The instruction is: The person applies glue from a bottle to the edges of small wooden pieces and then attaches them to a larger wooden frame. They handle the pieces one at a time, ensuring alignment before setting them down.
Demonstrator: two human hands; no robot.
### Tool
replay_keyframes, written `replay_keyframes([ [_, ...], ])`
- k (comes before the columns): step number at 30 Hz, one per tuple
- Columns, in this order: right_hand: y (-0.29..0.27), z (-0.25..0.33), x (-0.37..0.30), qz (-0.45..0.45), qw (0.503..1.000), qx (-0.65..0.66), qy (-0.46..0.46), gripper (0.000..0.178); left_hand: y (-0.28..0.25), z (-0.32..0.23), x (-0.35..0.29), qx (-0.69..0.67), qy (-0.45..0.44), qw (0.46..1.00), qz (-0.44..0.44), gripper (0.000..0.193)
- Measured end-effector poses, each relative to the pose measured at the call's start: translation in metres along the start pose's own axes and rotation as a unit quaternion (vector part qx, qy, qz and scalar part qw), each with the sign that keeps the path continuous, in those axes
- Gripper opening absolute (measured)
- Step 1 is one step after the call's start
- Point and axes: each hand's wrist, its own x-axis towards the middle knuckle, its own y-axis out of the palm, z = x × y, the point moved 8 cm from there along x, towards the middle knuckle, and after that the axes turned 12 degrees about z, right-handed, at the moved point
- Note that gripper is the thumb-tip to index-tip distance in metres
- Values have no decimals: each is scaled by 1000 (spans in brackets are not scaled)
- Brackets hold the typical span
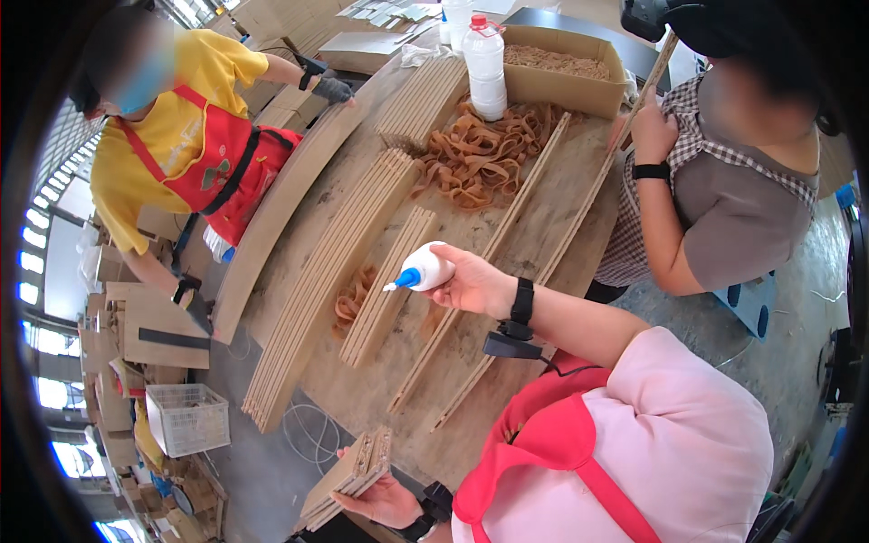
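Note:
My right hand (472, 282) is wrapped round a white squeeze bottle (433, 265) with a blue cap. Its narrow white nozzle points left, over a short stack of boards (389, 285) on the table. Low in the view, my left hand (385, 500) grips a small bundle of short wooden boards (348, 475), fingers on one side and thumb on the other. The bundle is off the table's near edge, its rough layered ends facing up. Two long thin wooden strips (480, 262) lie on edge beyond my right hand, partly hidden by it and my forearm.
A long stack of boards (330, 281) lies across the worktable (312, 380). Brown bands (484, 154) lie heaped beside a large clear bottle (486, 77) and a cardboard box (570, 68). Opposite, a gloved co-worker holds a long panel (281, 213). Another person at right holds a strip.

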Motion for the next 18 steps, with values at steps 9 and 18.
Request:
replay_keyframes([
  [9, -16, 30, 14, -2, 1000, 19, 11, 43, 26, -5, -16, 131, 28, 979, -156, 62],
  [18, -25, 60, 38, 25, 998, 48, 12, 49, 0, -2, -15, 3, 26, 999, -41, 68],
])
